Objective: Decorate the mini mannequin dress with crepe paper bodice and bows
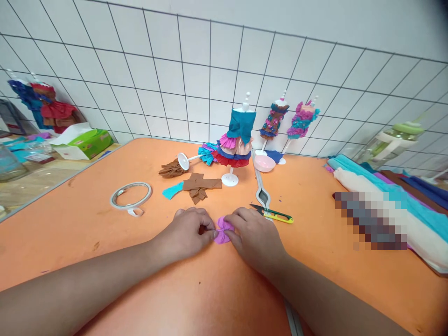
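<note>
A small piece of purple crepe paper (pixel 221 237), gathered toward its middle, lies between my hands near the centre of the table. My left hand (pixel 192 231) pinches its left edge between thumb and fingertips. On the opposite side, my right hand (pixel 254 235) is closed on the paper, with thumb and fingers pressed on its right part. Just beyond my right hand lie yellow-handled thread snips (pixel 280 216), with their dark blades pointing left. Farther off, strips of brown crepe paper (pixel 203 184) overlap beside a turquoise scrap (pixel 173 190).
A roll of double-sided tape (pixel 131 195) lies left. A mini dress form (pixel 241 135) in ruffled paper stands at the back, with others along the tiled wall. A pink bowl (pixel 264 163) stands near it. Folded crepe paper (pixel 374 186) and a pixelated dark object (pixel 371 221) lie right.
</note>
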Available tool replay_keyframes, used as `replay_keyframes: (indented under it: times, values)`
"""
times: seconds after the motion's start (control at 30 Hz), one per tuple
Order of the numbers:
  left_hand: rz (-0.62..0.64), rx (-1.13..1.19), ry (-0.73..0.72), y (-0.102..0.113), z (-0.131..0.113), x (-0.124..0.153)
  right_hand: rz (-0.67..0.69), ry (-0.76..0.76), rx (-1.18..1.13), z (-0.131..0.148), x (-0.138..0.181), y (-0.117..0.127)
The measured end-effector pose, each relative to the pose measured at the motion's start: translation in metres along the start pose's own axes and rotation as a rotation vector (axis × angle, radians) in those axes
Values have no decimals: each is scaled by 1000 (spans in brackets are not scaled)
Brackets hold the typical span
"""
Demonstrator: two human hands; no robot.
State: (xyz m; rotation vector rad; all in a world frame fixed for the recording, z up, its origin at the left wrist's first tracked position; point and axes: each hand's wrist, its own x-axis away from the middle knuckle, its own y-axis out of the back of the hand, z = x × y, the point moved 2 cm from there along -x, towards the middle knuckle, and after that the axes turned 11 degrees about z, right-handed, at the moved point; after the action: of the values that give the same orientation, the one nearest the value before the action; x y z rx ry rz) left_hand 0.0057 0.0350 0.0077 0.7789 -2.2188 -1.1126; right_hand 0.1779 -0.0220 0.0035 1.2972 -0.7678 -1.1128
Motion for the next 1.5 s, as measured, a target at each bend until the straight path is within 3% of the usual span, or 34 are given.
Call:
replay_keyframes:
  times: [0.13,0.23,0.37,0.5,0.57,0.67,0.77,0.83,0.97,1.07,1.17,1.33,1.43,1.5]
  values:
    - [-55,-163,-21,5,-1,7,71,69,-54,-1,1,-1]
    - [-104,-235,-179,7,-7,12,142,140,-59,-1,2,-5]
    - [-53,-223,-354,3,-10,10,181,212,-57,-1,3,-5]
    - [-28,-242,-356,1,-9,6,146,221,-92,0,7,2]
    - [-43,-278,-333,2,-10,6,151,298,-77,2,8,4]
    - [-76,-321,-304,3,-10,8,198,428,5,5,11,4]
    - [-98,-339,-300,4,-10,10,255,455,-8,6,13,5]
    - [-108,-340,-296,4,-10,10,277,383,-142,6,13,9]
    - [-176,-323,-247,10,-9,11,165,-82,-470,-2,7,16]
    - [-264,-309,-227,14,-10,14,207,-269,-673,-5,2,13]
    - [-297,-305,-226,16,-11,15,305,-335,-898,-2,-1,5]
    - [-297,-307,-223,15,-10,15,278,-353,-1069,0,-1,-1]
    - [-271,-332,-209,15,-10,14,407,-289,-986,-6,1,-1]
    - [-240,-351,-195,14,-10,14,343,-264,-803,-11,2,2]
